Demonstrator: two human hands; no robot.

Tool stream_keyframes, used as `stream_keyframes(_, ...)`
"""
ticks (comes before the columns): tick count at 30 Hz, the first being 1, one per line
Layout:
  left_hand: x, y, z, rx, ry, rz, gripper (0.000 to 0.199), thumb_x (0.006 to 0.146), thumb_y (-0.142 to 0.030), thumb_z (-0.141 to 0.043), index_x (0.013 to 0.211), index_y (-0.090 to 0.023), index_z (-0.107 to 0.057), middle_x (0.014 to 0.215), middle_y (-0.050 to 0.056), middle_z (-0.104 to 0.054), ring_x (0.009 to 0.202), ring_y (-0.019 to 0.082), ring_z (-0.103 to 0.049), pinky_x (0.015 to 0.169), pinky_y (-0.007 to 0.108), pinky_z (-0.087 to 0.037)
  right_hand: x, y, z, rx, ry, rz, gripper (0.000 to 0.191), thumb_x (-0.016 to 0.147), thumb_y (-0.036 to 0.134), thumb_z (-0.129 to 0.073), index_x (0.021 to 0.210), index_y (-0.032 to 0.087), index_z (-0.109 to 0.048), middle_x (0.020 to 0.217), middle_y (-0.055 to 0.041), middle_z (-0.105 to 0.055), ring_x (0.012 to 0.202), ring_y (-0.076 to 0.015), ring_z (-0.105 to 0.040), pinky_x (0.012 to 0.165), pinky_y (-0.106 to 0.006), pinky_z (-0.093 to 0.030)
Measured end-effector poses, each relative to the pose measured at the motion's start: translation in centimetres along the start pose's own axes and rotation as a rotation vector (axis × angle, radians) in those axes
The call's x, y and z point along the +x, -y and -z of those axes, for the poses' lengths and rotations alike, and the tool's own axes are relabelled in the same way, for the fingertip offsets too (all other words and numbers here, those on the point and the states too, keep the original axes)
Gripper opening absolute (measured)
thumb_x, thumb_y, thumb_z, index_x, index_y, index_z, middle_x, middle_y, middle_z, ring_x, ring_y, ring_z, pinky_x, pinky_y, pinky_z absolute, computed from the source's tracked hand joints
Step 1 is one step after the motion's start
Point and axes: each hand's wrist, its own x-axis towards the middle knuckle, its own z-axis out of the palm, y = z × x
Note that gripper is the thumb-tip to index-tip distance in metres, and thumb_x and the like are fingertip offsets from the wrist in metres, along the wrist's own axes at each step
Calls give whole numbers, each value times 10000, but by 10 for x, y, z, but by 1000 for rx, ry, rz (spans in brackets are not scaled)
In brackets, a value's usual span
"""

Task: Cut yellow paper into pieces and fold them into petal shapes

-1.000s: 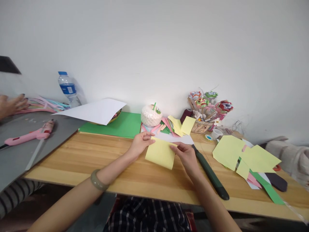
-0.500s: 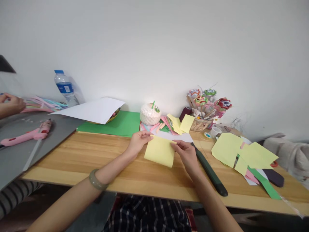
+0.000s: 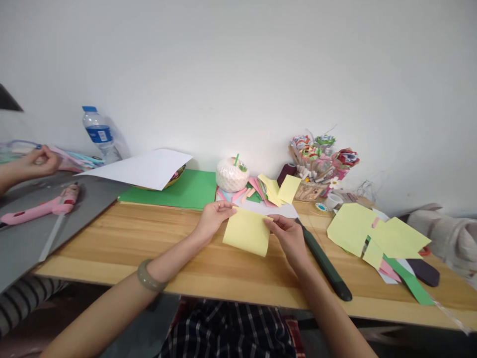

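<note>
A yellow sheet of paper (image 3: 246,231) is held up above the wooden table, its lower edge curling. My left hand (image 3: 214,219) pinches its upper left corner between thumb and fingers. At the upper right corner, my right hand (image 3: 288,236) grips the same sheet, thumb in front. Behind it lie coloured paper strips (image 3: 255,191), several yellow paper pieces (image 3: 289,189) and a white netted round fruit (image 3: 232,175) with a green straw. To the right of my right hand rests a long dark green tool (image 3: 326,263), whose kind I cannot make out.
Cut yellow paper (image 3: 352,226) and a green strip (image 3: 410,281) lie on the right. A basket (image 3: 311,190) with paper flowers stands against the wall. On the left are green sheets (image 3: 197,186), a water bottle (image 3: 99,132), a pink glue gun (image 3: 48,209) and another person's hand (image 3: 40,163).
Both my hands and the yellow paper stay nearly still. On the left, the other person's hand has moved rightward and its fingers have turned upward.
</note>
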Motion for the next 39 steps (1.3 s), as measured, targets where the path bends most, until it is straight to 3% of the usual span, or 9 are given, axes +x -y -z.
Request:
stream_keyframes(28, 0, 0, 2, 51, -2, -35, 305, 557, -367, -774, 726, -139, -662, 736, 47, -696, 698, 177, -629, 709, 288, -458, 1, -2, 3, -52, -13, 65, 268, 704, 433, -669, 782, 178, -691, 772, -24, -683, 694, -150, -590, 623, -264, -458)
stream_keyframes(35, 0, 1, 2, 126, 22, -79, 303, 596, -398, -749, 731, -142, -658, 718, 45, -688, 679, 172, -622, 687, 282, -460, 1, -3, 2, -122, -13, 130, 280, 739, 442, -636, 792, 173, -687, 792, -43, -694, 705, -167, -612, 627, -283, -484)
stream_keyframes(39, 3, -1, 6, 222, 98, -175, 274, 666, -413, -696, 741, -151, -667, 737, 53, -679, 703, 174, -614, 710, 294, -457, -1, -3, 6, -203, -7, 232, 245, 790, 405, -598, 808, 172, -673, 800, -52, -694, 706, -175, -623, 633, -299, -493)
